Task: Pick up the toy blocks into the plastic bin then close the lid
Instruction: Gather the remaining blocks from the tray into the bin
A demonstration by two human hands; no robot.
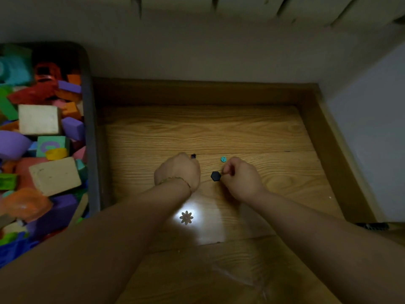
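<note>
Bin on the left, loose bits on the floor (219, 132) to its right

The plastic bin (89, 128) sits far left with toy blocks (39, 119) piled in it. The left hand (178, 172) pinches a small piece (193, 156). Between the hands, the right hand (241, 176) pinches the hexagon piece (215, 176). The round piece (223, 159) lies just behind it, and the flower piece (186, 217) lies between the forearms.

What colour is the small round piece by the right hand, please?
The round piece is teal; head view.
</note>
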